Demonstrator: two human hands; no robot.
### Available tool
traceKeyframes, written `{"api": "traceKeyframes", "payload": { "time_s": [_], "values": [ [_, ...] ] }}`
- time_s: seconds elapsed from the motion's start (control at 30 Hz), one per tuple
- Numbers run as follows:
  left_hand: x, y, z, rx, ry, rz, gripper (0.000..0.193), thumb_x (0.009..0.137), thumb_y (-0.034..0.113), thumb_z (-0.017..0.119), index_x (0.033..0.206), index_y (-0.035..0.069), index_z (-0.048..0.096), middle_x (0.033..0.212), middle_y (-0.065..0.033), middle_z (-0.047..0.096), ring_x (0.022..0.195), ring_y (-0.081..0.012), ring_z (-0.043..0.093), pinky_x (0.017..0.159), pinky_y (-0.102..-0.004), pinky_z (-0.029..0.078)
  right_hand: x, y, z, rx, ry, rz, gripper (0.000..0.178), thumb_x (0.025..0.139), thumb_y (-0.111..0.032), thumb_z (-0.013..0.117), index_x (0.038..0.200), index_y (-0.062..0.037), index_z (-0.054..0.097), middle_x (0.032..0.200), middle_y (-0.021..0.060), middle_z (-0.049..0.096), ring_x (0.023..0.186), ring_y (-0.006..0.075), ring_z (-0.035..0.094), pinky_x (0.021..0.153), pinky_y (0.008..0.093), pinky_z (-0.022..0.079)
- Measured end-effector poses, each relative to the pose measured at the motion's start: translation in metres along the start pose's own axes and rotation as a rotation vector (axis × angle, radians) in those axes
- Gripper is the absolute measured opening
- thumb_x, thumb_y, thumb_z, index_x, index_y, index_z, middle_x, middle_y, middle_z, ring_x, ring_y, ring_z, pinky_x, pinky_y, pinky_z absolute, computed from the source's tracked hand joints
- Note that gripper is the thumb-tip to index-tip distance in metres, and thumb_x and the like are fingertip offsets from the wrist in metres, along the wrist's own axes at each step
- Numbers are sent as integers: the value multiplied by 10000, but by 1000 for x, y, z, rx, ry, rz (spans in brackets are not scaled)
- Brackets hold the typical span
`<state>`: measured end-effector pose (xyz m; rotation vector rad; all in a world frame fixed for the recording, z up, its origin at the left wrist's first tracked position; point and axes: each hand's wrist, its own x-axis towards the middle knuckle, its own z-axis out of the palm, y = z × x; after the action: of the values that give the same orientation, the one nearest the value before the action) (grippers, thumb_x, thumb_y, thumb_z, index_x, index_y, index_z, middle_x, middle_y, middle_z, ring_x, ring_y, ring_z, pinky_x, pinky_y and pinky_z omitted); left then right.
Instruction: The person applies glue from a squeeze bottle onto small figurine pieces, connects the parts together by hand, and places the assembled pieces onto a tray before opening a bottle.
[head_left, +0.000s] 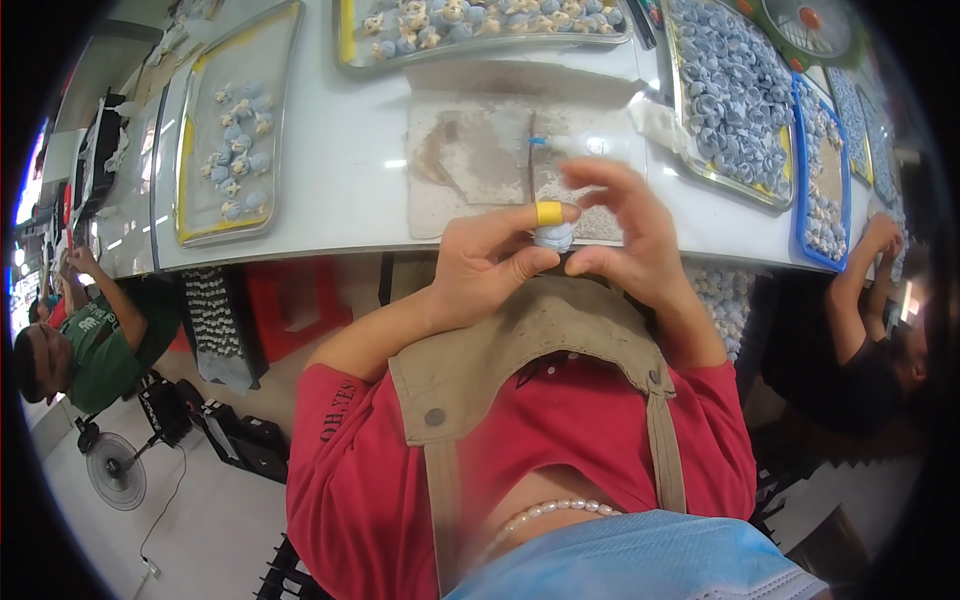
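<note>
Close to the table's front edge, my left hand [492, 252] pinches a small light-blue rounded piece [553, 238] between thumb and index finger. Yellow tape [549, 213] wraps that index finger. My right hand [630, 230] is just right of the piece, with thumb and fingers apart in a C shape and slightly blurred. Its thumb tip is near the piece; I see nothing in its grip. Beyond my hands, a thin brown stick [532, 180] with a blue band lies on a stained, whitish work sheet [470, 205].
Trays of small blue-and-cream figures stand at the left [190, 190] and far middle [480, 50]. At the right are a tray [730, 100] heaped with blue cup-like pieces and a blue tray [846, 200]. A green fan [810, 25] is behind. People sit on both sides.
</note>
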<state>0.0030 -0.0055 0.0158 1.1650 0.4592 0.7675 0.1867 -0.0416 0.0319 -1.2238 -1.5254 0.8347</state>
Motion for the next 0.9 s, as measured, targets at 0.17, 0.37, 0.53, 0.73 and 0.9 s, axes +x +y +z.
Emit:
{"api": "traceKeyframes", "payload": {
  "time_s": [0.17,0.37,0.53,0.73,0.9],
  "values": [
    [4,-4,5,113,-6,16,318,832,137,613,1103,-21,556,1040,-90,617,878,-108,578,757,-228,472,-7,8,-3,310,-166,184,533,696,-60,692,1196,-29,511,1081,72,595,957,157,569,851,290,452],
    [7,-1,9,450,-52,266,287,840,195,600,1032,-19,582,904,-104,641,778,-158,621,685,-230,479,-14,3,-4,306,-182,192,400,728,-69,673,1113,-23,575,1009,94,628,922,159,603,820,265,466],
    [7,6,13,412,-105,276,269,846,187,593,1022,-16,590,889,-99,641,765,-152,622,678,-230,482,-19,-1,-5,330,-157,174,378,733,-97,684,1090,-22,584,985,92,638,922,162,612,813,262,474],
    [9,10,8,396,-92,301,230,842,150,600,1003,-15,601,873,-101,645,760,-153,626,678,-234,484,-10,-1,-1,328,-169,108,365,738,-91,679,1082,-11,585,992,98,636,918,149,605,804,261,471],
    [4,10,-4,330,-65,220,215,794,20,609,1006,-19,608,912,-121,651,799,-145,627,711,-235,483,-12,4,8,363,-143,117,343,755,-66,630,1085,8,574,1029,109,621,900,148,576,804,262,444]
  ]
}}
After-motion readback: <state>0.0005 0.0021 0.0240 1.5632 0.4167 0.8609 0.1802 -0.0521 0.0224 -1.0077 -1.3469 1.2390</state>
